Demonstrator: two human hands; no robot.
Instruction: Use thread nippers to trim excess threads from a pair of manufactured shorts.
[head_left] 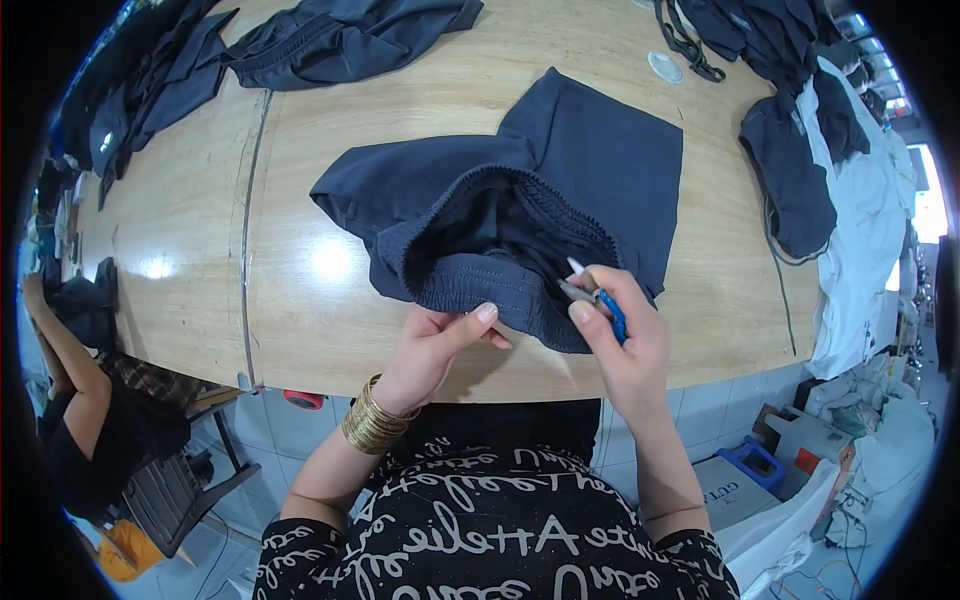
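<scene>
A pair of dark navy shorts lies on the table in front of me, its elastic waistband gaping toward me. My left hand pinches the near edge of the waistband, thumb on top and fingers beneath. Stacked gold bangles circle that wrist. In my right hand are thread snips with a blue handle, their metal tips at the right side of the waistband opening. Part of the snips is hidden by my fingers.
More dark garments lie at the table's far left and far right, beside white cloth. A flat round white disc rests near the back. At left, another person's arm shows beside a chair. Boxes stand lower right.
</scene>
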